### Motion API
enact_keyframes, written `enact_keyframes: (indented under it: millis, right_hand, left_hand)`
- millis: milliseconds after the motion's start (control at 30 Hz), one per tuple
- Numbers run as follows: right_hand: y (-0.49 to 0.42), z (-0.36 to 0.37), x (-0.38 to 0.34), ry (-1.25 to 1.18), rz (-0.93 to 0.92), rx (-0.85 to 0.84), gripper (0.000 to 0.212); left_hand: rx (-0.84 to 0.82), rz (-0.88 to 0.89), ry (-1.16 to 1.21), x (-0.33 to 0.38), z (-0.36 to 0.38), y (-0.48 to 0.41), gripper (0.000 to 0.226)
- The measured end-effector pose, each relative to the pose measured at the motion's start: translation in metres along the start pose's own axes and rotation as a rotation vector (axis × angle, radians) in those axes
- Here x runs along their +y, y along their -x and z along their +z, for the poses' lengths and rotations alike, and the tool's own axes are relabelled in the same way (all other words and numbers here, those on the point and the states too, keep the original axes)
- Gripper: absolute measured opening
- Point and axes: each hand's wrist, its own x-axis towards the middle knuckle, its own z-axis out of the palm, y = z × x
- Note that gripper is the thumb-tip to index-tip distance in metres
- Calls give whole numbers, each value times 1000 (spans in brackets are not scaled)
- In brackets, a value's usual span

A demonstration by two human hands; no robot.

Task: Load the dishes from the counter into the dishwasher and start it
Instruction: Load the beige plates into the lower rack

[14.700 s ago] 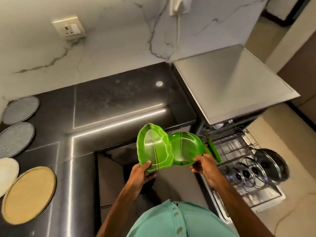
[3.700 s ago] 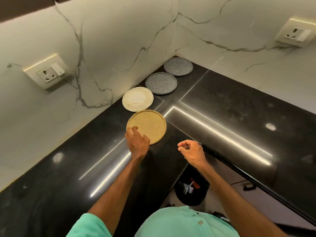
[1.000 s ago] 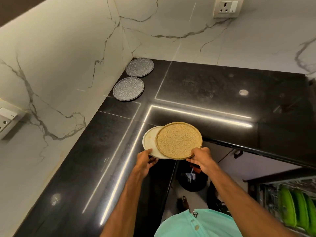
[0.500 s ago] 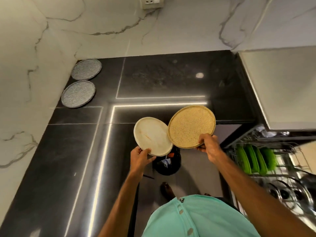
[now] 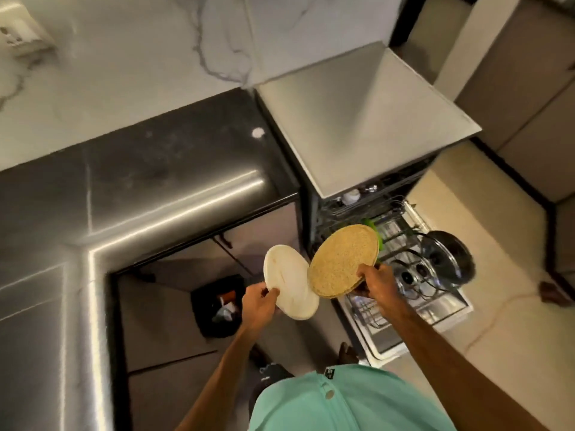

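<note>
Right hand (image 5: 378,283) grips tan plate (image 5: 343,264) above it.

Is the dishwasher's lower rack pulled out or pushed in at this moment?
Pulled out. The lower rack extends over the floor beyond the dishwasher, its wires and the pot lids exposed.

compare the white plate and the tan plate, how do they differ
The white plate is smooth and plain; the tan plate looks speckled and grainy. The white plate is in the left hand, the tan plate in the right hand. The tan plate looks somewhat larger and overlaps the white plate's edge. Both are round, tilted and held by the rim.
</note>
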Motion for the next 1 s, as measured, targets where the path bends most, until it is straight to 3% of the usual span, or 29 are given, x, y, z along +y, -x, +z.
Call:
enact_keyframes:
  millis: [133,333,433,533,733,1000]
  right_hand:
    - [-18,-64,-2,-3,-2,90,31]
    - [-53,-111,-6,-45,47,259,38]
    - [-79,-124,-16,-24,42,331,30]
    - [-111,-136,-23,97,23,406,35]
    - [-206,-148,-16,235,12,466,39]
    - [-309,-149,32,122,15,643,38]
  left_hand:
    - [-80,8,-74,45,72,5,21]
    - [-151,328,-588,101,141,-12,30]
    - [-214,402,-717,125,178,-42,37]
    - [-289,438,-821,143,218,-81,39]
    - [-320,467,-889,166,300,-166,34]
    - [-330,620,-899,159,412,-265,33]
